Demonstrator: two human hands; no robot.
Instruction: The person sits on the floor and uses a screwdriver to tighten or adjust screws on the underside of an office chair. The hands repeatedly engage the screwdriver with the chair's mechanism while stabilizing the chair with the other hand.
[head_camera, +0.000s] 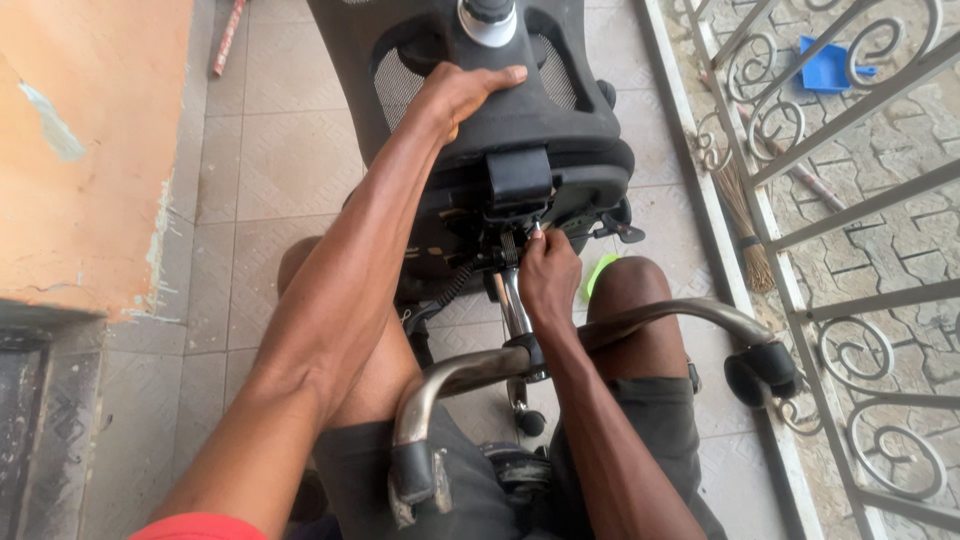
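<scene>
A black office chair lies tipped over in front of me, its underside and mechanism facing me. My left hand presses flat on the black seat shell near its top. My right hand pinches a small part at the mechanism under the seat, beside the chrome gas column; what the fingers hold is too small to tell. The chrome base legs arch across my knees, with a black caster at the right end.
Tiled floor lies under the chair. An orange wall stands at the left. A grey iron railing runs along the right, with a straw broom against it and a blue dustpan beyond.
</scene>
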